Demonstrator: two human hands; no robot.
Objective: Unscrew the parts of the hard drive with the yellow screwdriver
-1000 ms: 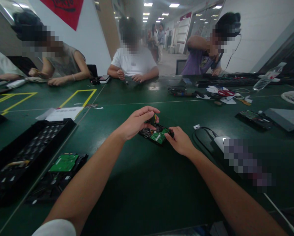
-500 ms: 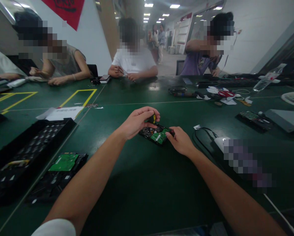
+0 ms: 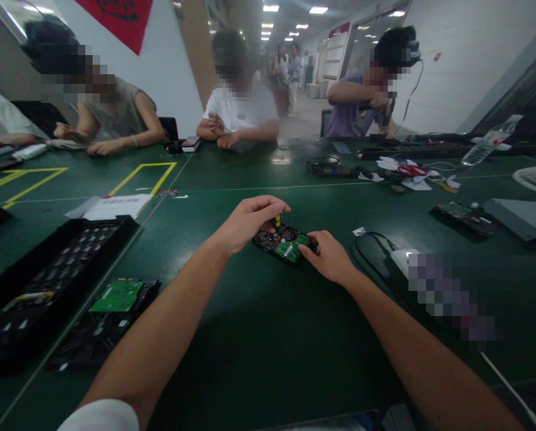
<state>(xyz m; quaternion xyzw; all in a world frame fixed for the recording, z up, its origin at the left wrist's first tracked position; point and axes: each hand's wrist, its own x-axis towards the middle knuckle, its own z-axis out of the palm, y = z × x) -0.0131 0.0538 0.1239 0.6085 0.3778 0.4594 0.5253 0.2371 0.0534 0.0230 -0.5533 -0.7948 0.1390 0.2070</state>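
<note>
A hard drive [image 3: 289, 251] lies on the green table in front of me, its green circuit board facing up. My right hand [image 3: 329, 256] grips the drive's right end, thumb on the top near the board. Over the drive's far left part, my left hand [image 3: 247, 224] is closed around a short screwdriver [image 3: 277, 221] with a black and yellow handle. The handle stands roughly upright between thumb and fingers; its tip is too small to make out.
A black tray [image 3: 110, 230] and another hard drive [image 3: 118, 297] lie to my left. At right are a white cabled device [image 3: 402, 258], a further drive [image 3: 463, 220], a grey case [image 3: 526, 220] and a tilted bottle [image 3: 492, 142]. Several people sit across the table.
My left fingers have shifted on the screwdriver, straightening over its top and showing more yellow. My right hand and the drive have barely moved. Across the table, two people have moved their arms.
</note>
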